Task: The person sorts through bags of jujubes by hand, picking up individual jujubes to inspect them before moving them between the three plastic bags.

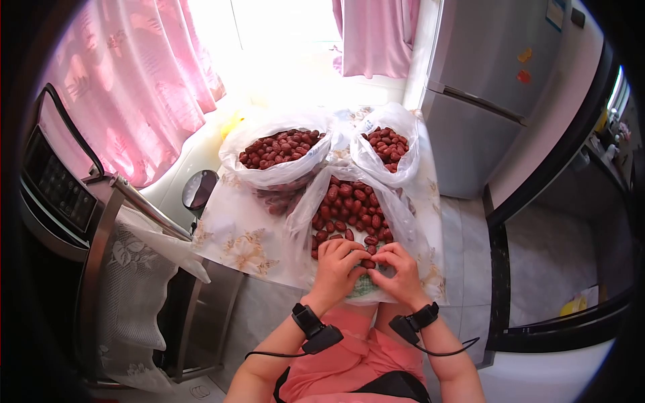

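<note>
My left hand (338,270) and my right hand (401,274) meet at the near end of an opened clear plastic bag (301,232). Their fingertips are closed around one dark red dried date (367,264), pinched between the two hands. Just beyond the fingers, a few loose dates (371,240) lie on the plastic, and a bigger pile of dates (351,203) fills the bag's far part. Green print (363,287) shows on the plastic under my hands. Each wrist wears a black strap with a small device and a cable.
Behind stand two more plastic bags of dates, a large bag (235,164) at left and a smaller bag (407,170) at right. All rest on a flowered tablecloth (235,245). A grey fridge (470,134) stands right; a lace-draped appliance (138,269) is left.
</note>
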A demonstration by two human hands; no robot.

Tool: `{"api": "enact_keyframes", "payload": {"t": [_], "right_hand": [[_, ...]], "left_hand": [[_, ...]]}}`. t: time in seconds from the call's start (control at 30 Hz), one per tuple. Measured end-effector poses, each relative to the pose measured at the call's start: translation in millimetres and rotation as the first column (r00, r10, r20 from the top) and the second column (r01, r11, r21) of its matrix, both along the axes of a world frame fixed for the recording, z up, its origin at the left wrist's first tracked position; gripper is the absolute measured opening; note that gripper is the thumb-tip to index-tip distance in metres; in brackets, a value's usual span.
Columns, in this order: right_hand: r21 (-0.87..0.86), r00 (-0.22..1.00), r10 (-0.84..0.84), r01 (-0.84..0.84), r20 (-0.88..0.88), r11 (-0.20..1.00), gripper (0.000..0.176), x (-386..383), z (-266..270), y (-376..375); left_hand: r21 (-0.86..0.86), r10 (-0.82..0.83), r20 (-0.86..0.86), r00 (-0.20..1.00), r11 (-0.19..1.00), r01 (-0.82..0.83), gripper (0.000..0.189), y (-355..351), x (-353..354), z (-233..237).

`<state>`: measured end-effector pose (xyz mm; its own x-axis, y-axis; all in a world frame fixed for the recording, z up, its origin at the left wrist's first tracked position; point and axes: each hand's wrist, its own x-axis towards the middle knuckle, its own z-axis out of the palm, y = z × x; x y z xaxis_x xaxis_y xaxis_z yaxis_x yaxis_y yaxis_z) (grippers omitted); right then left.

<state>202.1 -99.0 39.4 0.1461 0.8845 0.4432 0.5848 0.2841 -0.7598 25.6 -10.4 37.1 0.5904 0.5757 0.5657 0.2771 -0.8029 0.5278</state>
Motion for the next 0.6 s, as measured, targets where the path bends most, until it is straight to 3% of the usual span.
{"api": "enact_keyframes", "payload": {"t": [0.23, 0.37, 0.43, 0.6], "right_hand": [[-0.007, 0.995, 0.036, -0.036, -0.089, 0.999, 0.025, 0.7, -1.3, 1.0], [0.005, 0.989, 0.053, -0.053, -0.135, 0.999, 0.024, 1.9, -3.5, 0.6], [0.012, 0.988, 0.059, -0.058, -0.146, 0.998, 0.024, 2.5, -3.7, 0.6], [-0.008, 0.991, 0.063, -0.064, -0.119, 0.998, 0.024, 3.3, -3.9, 0.3]], "left_hand": [[-0.127, -0.014, 0.087, 0.996, 0.992, 0.025, 0.026, 5.0, -7.6, -1.8], [-0.118, -0.020, 0.043, 0.999, 0.993, 0.025, 0.027, 3.1, -8.8, -2.1], [-0.030, -0.029, 0.047, 0.998, 0.999, 0.031, 0.027, 3.7, -7.9, -3.6], [-0.049, -0.036, 0.056, 0.998, 0.998, 0.039, 0.028, 0.8, -8.2, 1.3]]}}
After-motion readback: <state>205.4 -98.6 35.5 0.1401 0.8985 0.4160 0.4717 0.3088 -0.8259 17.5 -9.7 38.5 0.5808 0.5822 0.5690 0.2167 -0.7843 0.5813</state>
